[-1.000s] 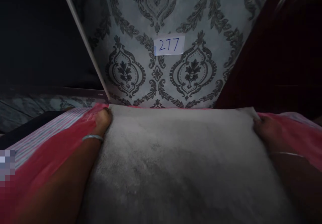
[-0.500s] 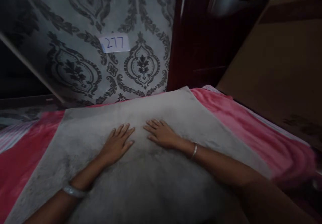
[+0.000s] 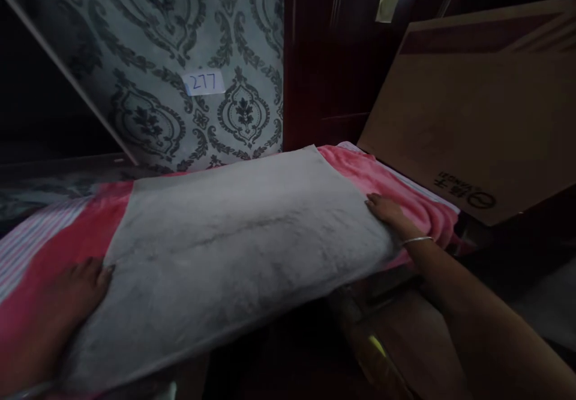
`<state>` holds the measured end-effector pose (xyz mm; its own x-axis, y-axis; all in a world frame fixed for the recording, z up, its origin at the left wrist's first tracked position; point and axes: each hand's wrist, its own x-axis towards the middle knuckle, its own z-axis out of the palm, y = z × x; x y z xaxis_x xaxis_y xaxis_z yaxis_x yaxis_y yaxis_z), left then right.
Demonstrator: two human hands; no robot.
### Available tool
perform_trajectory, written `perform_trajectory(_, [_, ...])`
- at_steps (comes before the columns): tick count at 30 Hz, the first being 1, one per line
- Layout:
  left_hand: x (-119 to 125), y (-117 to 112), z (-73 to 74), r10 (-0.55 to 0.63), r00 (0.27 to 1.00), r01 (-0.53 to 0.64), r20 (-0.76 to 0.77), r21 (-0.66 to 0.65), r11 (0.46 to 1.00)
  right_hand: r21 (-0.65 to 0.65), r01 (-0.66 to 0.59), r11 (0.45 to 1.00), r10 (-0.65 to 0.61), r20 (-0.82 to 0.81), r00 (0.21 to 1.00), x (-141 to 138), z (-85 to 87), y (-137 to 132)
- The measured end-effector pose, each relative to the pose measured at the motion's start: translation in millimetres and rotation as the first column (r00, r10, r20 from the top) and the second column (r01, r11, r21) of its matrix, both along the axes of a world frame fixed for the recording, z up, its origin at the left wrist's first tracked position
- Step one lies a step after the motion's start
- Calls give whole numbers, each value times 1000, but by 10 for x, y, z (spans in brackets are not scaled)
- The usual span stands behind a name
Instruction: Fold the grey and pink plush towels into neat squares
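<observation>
Matt grey cloth (image 3: 252, 232), smooth cardboard box (image 3: 477, 106)

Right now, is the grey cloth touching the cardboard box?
Apart. The head view shows it: a stretch of pink cloth lies exposed between the grey cloth's right edge and the cardboard box.

Dim light, deep shadow at edges
</observation>
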<state>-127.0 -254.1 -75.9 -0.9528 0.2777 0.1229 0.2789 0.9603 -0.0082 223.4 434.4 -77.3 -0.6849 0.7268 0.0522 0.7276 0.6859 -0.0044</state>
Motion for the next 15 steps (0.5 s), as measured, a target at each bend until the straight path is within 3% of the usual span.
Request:
perform_trajectory(3, [478,94,97,104,994,-104,14,2,995,-27,46,999,-47,-26,999,215,-7,-205])
perform_trajectory(6, [789,199,154,219,968,-233,126,107,967,-96,167,981,-175,-87,981,349,0,-408])
perform_trajectory(8, [874,213,158,267,949,-290,166,132,948,-138,230,963,-242,-80,967,419,23,-498])
perform_trajectory(11, [921,179,125,346,924,-368,161,136,920,-171,225,959,-240,-74,968,502,43,-564])
perform_trajectory(15, [1009,122,78,418,904,-428,92,176,887,-117,237,965,-253,-162,954,573,-54,-524])
